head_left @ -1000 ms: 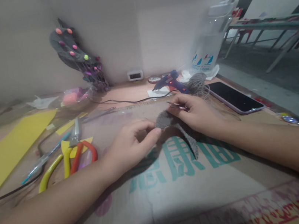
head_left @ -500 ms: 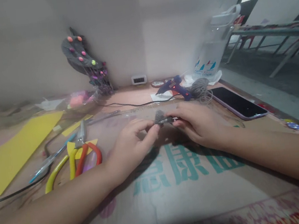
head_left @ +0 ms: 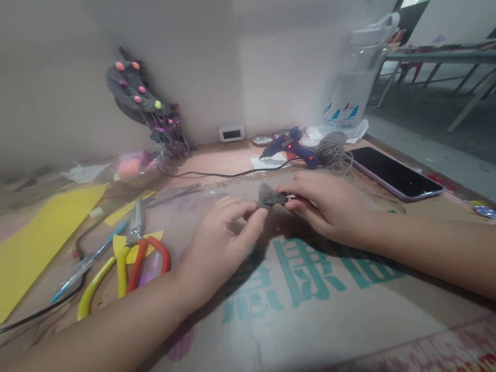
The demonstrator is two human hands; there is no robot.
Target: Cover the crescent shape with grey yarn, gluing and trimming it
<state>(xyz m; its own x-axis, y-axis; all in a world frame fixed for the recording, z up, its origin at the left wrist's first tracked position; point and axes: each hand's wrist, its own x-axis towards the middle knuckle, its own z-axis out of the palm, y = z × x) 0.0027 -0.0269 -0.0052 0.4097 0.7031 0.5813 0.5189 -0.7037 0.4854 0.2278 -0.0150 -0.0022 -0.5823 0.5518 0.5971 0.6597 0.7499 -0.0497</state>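
Between my hands, above the printed cardboard (head_left: 308, 338), is a small dark grey fuzzy piece (head_left: 267, 195) with a pointed top; it looks like yarn, though its exact kind is unclear. My left hand (head_left: 224, 233) pinches its left side between thumb and fingers. From the right, my right hand (head_left: 325, 205) pinches the other end, fingertips closed. A ball of grey yarn (head_left: 333, 151) lies beyond my right hand, beside a blue glue gun (head_left: 291, 145) with a small red light.
Pliers with yellow and red handles (head_left: 141, 251) lie left of my left forearm, near a yellow sheet (head_left: 30, 256). A phone (head_left: 395, 173) and a water bottle (head_left: 342, 85) are at the right. A grey crescent ornament (head_left: 134, 91) leans on the wall, and a black cord (head_left: 213, 175) crosses behind.
The grey piece has turned slightly in my fingers, and the shiny strip along it no longer shows. Both hands keep their pinch in nearly the same place.
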